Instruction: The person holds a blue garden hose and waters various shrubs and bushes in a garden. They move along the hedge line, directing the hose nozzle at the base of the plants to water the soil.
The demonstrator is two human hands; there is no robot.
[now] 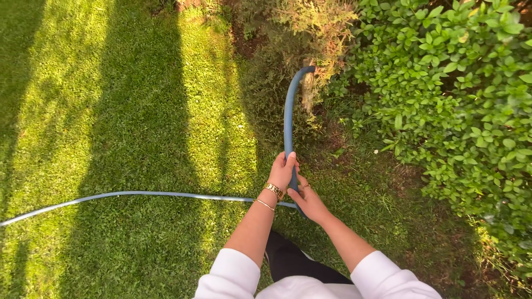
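Left hand (pixel 282 170) wraps the blue hose (pixel 288 119) above the right hand (pixel 309 202) — both closed on it. Hose curves toward the shrubs (pixel 443 83); it looks flexible, light — best gripped near its end.

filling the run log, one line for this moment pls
left hand grips hose | right hand holds it lower | end aimed at shrub | rest lies across lawn

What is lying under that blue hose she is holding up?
Under the blue hose is lawn and, near its end, bare soil below a shrub. The left hand and right hand grip it, covering that stretch. Any water from its far end cannot be made out.
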